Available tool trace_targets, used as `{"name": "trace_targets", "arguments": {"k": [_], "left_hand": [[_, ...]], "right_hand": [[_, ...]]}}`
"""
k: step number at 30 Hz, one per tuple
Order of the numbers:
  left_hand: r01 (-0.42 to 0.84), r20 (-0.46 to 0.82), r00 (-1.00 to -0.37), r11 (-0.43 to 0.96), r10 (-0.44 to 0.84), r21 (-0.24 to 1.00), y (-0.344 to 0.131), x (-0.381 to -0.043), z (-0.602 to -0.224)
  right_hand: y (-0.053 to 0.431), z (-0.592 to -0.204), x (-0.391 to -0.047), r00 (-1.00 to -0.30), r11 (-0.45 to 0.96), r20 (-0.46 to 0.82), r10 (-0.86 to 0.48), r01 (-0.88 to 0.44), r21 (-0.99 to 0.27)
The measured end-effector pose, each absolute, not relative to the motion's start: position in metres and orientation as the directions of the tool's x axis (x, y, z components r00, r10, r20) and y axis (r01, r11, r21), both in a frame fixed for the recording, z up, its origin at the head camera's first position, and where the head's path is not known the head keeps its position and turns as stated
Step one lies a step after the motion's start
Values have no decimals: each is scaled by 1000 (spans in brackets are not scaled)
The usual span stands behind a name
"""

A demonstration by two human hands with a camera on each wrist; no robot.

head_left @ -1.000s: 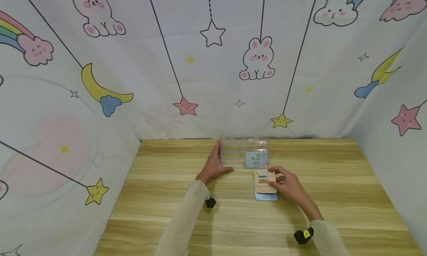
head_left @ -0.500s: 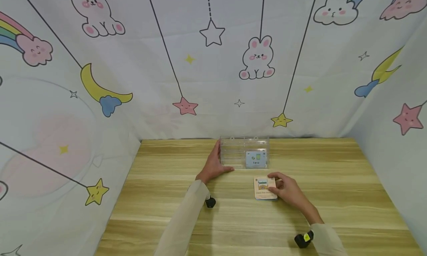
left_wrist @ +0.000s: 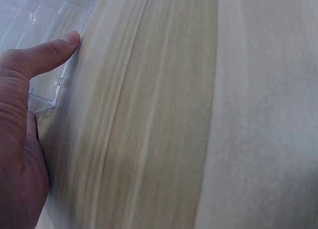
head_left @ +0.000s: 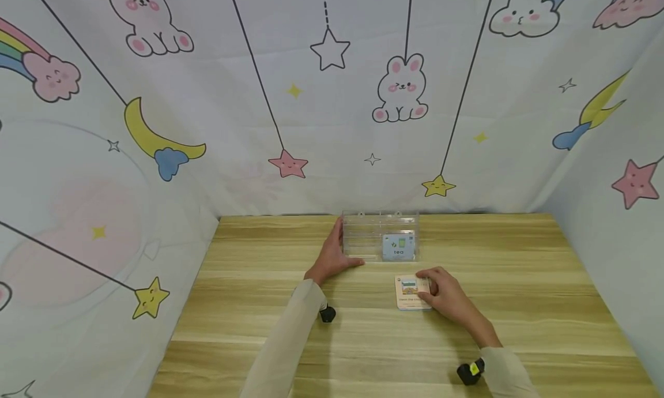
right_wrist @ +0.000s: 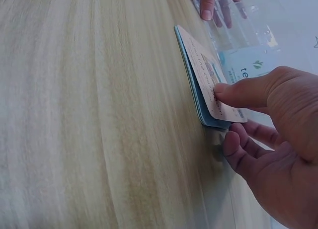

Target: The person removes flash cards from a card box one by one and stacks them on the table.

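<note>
A clear plastic card holder (head_left: 361, 239) with tiers stands at the back of the table. In its lower right section sits a blue card printed "tea" (head_left: 398, 247). My left hand (head_left: 332, 256) grips the holder's left end, thumb along the front bottom edge, as the left wrist view also shows its thumb (left_wrist: 52, 54). In front of the holder, my right hand (head_left: 448, 294) pinches a small stack of cards (head_left: 407, 294) by its right side. A cream picture card (right_wrist: 201, 65) lies on top, with blue-edged cards (right_wrist: 191, 90) beneath. The thumb covers part of its picture.
The wood-grain table (head_left: 249, 340) extends to both sides and toward me. Close behind the holder hangs a white cloth (head_left: 332, 127) printed with rabbits and stars, and cloth walls stand at left and right.
My right hand has drawn the cream card slightly toward me, so it now nearly lines up with the blue cards that showed below it. My left hand and the holder have stayed put.
</note>
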State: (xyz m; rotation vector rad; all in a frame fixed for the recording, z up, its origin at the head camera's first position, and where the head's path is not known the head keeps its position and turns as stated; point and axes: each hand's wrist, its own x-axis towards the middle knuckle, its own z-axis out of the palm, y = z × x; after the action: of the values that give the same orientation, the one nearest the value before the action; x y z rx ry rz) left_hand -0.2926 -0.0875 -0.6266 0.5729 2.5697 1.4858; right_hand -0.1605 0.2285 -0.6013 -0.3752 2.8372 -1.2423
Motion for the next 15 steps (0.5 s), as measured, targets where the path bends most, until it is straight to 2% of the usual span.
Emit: {"name": "trace_targets", "arguments": {"k": [15], "left_hand": [[269,91,-921,448,379,852,-87,-293,-627]], "right_hand": [[231,-599,-162,-957,697,52,-284,-244,-674]]}}
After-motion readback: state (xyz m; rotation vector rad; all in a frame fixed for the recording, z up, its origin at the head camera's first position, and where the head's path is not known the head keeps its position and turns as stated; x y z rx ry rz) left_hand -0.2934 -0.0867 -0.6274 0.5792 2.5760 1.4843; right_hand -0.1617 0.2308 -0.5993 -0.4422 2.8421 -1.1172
